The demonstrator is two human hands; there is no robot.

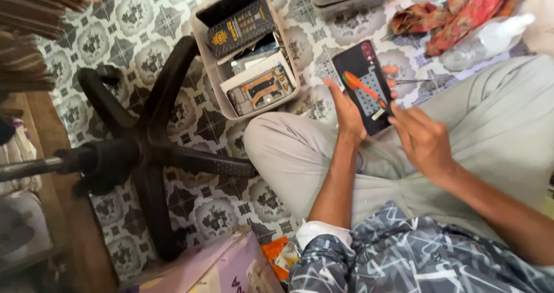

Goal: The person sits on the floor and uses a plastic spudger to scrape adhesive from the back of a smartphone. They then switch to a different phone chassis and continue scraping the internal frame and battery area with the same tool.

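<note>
The left hand [348, 111] grips a dark phone [365, 85], the right hand [423, 138] fingers pinch an orange screwdriver [362, 87]; a tool-filled plastic tray [203, 45] sits nearby on the floor.

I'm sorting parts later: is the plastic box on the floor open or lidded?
Open: the plastic box shows no lid, and the phone parts inside lie exposed.

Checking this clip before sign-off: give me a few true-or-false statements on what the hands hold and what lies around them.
1. The left hand holds a dark phone. True.
2. The right hand holds a hammer. False: it holds an orange-handled screwdriver against the phone.
3. A plastic box of parts sits on the patterned floor. True.
4. The chair base is white. False: it is black.
</note>
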